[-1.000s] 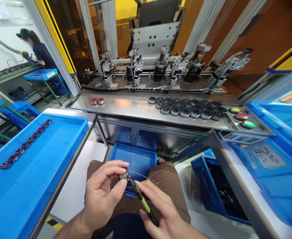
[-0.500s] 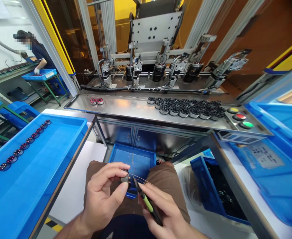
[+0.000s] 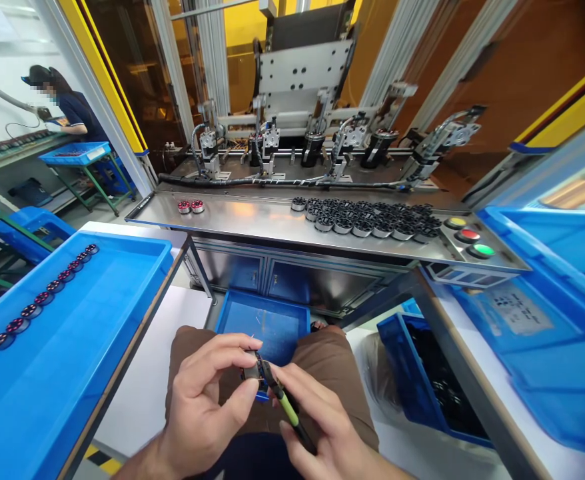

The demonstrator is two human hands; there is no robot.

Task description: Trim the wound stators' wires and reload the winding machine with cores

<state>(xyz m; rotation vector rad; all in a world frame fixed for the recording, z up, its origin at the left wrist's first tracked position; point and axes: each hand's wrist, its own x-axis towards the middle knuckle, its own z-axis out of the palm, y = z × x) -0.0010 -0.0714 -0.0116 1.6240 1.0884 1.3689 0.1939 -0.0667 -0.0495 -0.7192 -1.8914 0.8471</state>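
My left hand (image 3: 207,393) pinches a small round motor part (image 3: 251,365) between thumb and fingers, above my lap. Short copper wire ends stick out of its right side. In my right hand (image 3: 325,417) are wire cutters (image 3: 287,404) with black and light-green handles. Their dark jaws point up and left and meet the right side of the motor part. Whether the jaws are fully closed is too small to tell. Below both hands lies a blue bin (image 3: 300,315) with thin wire scraps in it.
Ahead is a metal ledge (image 3: 252,223) bearing two red-topped motor parts (image 3: 191,207), many black ones (image 3: 367,217) and push buttons (image 3: 482,251). A blue tray (image 3: 97,293) with a row of parts stands left. Blue bins (image 3: 397,347) stand right. A co-worker (image 3: 75,110) is far left.
The long copper wires beside the cutters no longer show; only short ends do. The cutter jaws have moved left against the motor part. The co-worker's arm has lifted from the tray.
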